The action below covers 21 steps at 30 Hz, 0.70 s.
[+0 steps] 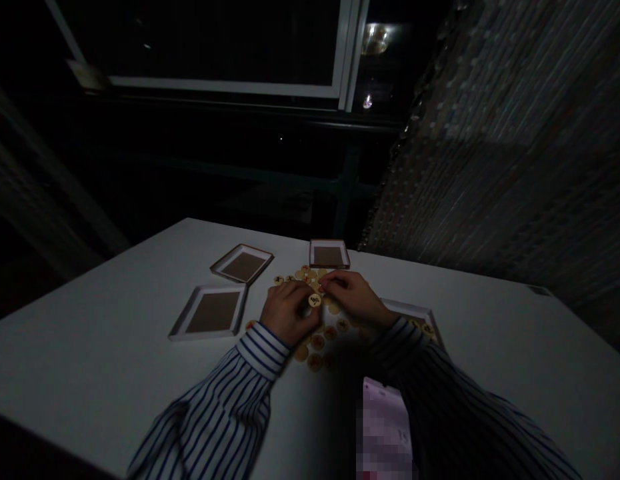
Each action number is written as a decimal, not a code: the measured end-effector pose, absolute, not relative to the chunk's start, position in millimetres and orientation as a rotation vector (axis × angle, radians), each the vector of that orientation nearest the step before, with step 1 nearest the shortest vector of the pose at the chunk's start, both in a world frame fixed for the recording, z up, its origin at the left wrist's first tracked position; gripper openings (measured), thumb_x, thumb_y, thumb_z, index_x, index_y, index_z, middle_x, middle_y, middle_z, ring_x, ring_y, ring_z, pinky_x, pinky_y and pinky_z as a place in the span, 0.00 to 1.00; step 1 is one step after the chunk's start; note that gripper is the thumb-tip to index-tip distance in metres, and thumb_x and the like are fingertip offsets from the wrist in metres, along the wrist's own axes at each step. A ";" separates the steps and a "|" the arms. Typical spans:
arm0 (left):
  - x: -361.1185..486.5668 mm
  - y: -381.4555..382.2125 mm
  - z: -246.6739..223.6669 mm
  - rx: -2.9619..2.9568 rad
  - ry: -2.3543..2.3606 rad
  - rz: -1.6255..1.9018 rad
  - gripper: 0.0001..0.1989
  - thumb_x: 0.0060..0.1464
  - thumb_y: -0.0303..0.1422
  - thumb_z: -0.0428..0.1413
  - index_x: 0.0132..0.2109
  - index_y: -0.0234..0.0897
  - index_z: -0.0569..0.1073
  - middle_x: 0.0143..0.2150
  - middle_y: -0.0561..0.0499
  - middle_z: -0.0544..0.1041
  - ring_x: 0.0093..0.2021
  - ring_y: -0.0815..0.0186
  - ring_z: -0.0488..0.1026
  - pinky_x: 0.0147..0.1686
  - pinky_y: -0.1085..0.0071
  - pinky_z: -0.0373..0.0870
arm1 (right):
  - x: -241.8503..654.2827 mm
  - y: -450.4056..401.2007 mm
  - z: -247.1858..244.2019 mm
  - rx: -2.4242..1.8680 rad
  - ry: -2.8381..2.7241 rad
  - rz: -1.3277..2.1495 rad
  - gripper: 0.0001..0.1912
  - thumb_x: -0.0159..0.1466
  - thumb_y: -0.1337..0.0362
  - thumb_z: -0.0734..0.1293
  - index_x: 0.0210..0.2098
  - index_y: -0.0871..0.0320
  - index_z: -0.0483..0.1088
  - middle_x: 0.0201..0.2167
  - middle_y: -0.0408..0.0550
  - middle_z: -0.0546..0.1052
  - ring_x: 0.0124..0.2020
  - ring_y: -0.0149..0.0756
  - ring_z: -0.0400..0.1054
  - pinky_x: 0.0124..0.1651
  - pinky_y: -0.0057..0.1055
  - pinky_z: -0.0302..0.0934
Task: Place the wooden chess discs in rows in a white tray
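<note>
My left hand point(290, 312) is closed on a round wooden xiangqi piece point(315, 300), its dark character facing me, held between thumb and fingers. Right beside it, my right hand point(354, 293) reaches over the pile with its fingers pinched together. A bit of red shows at those fingertips, but I cannot make out what they grip. Loose xiangqi pieces point(317, 343), some marked in red, some dark and some blank side up, lie scattered on the white table point(130, 300) under and around both hands. My right forearm and its shadow cover part of them.
Three shallow box parts lie beyond and left of the pieces: a near-left tray point(176, 327), a far-left tray point(221, 269) and a far tray point(329, 265). Another tray point(415, 309) with several pieces sits behind my right wrist. A pinkish, partly pixelated item point(385, 420) is near me.
</note>
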<state>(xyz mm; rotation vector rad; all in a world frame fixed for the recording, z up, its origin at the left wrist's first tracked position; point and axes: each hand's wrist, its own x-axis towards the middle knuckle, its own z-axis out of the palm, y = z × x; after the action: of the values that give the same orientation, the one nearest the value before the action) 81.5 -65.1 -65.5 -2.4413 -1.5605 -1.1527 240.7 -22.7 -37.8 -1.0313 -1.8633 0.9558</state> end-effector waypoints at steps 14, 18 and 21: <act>83.9 -65.5 -65.4 -2.470 -1.495 -1.180 0.10 0.44 0.34 0.54 0.37 0.37 0.70 0.38 0.49 0.74 0.41 0.61 0.69 0.42 0.64 0.62 | 272.5 -42.6 -7.1 -1.099 -1.883 1.034 0.10 0.55 0.61 0.62 0.32 0.60 0.71 0.31 0.46 0.75 0.33 0.34 0.68 0.37 0.30 0.61; 85.0 -65.8 -68.0 -2.474 -1.464 -1.206 0.10 0.45 0.34 0.54 0.37 0.37 0.70 0.38 0.49 0.74 0.41 0.62 0.69 0.42 0.64 0.62 | 290.7 -49.4 1.7 -1.192 -1.941 0.948 0.11 0.56 0.61 0.62 0.34 0.60 0.71 0.33 0.46 0.75 0.35 0.35 0.68 0.39 0.31 0.62; 86.1 -66.7 -68.3 -2.494 -1.455 -1.199 0.10 0.46 0.34 0.53 0.38 0.37 0.70 0.38 0.49 0.74 0.41 0.62 0.69 0.42 0.65 0.62 | 305.3 -51.2 6.5 -1.217 -2.038 0.800 0.11 0.56 0.62 0.62 0.36 0.59 0.71 0.34 0.46 0.75 0.37 0.35 0.68 0.41 0.31 0.61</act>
<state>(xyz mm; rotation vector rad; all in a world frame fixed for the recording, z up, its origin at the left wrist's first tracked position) 86.1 -66.7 -68.3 -2.4942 -1.4553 -1.1991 305.3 -51.2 6.5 -1.2168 -2.0382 0.7998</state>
